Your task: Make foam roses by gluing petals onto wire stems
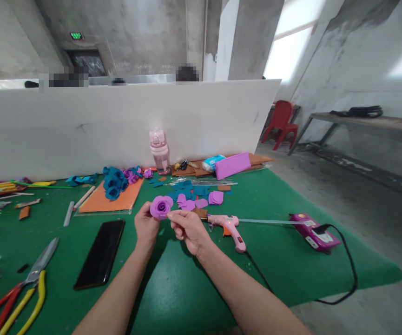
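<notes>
A purple craft flower [161, 208] with a curled, darker centre faces me above the table. My left hand [146, 224] is closed around its underside, and the part it grips is hidden. With thumb and forefinger pinched, my right hand [189, 230] touches the flower's right-hand petal edge. Just beyond my hands lie loose purple petals [201, 203], a stack of purple petals [216, 197] and teal petal pieces [183, 186]. A pink glue gun [229, 225] with a clear glue stick rests to the right of my right hand.
On the left lie a black phone [99, 253], scissors [42, 263] and yellow-handled pliers [35, 298]. Teal flowers [113, 183] rest on an orange sheet pack [108, 197]. A pink bottle [159, 151] stands against the white partition [117, 125]. A purple power strip [314, 231] with a black cord sits right.
</notes>
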Motion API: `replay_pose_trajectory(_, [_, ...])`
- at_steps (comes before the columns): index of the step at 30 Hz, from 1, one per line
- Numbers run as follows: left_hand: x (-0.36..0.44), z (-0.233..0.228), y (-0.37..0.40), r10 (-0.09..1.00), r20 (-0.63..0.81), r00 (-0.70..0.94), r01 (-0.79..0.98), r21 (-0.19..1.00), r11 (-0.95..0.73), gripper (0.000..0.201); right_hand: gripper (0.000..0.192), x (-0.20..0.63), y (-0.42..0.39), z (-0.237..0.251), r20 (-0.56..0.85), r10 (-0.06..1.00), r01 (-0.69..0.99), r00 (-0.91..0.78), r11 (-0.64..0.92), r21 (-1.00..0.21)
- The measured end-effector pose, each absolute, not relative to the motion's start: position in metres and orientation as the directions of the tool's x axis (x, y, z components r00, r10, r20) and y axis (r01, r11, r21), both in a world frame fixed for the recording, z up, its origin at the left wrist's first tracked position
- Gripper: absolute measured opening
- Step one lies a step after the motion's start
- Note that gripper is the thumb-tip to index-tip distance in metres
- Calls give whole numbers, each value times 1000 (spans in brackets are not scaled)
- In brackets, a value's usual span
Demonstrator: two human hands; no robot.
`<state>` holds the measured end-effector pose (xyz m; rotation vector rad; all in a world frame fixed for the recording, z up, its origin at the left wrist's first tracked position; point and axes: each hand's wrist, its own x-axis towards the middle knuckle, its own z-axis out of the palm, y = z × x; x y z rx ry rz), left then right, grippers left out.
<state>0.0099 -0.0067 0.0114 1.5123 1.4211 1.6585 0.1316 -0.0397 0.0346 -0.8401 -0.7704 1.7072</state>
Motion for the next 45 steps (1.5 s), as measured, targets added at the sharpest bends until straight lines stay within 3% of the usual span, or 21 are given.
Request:
replay_pose_trajectory(17, [16, 15, -11, 871, 411, -267, 305, 894, -329, 11, 14, 127, -38, 37, -110, 994, -236, 5, -105, -966])
replay_pose_trajectory(25, [14, 11, -9, 871, 406, -278, 285, 900, -329, 10, 21, 130, -37, 34, -128, 981, -458, -147, -183, -870])
replay_pose_trajectory(37, [16, 12, -10, 878, 394, -270, 326, 896, -302, 13, 20, 130, -36, 33, -120, 989, -448, -90, -148, -882])
replay_pose_trajectory(45, [16, 12, -10, 873, 407, -267, 316, 893, -320, 11, 22, 129, -37, 32, -134, 981, -509, -143, -189, -840])
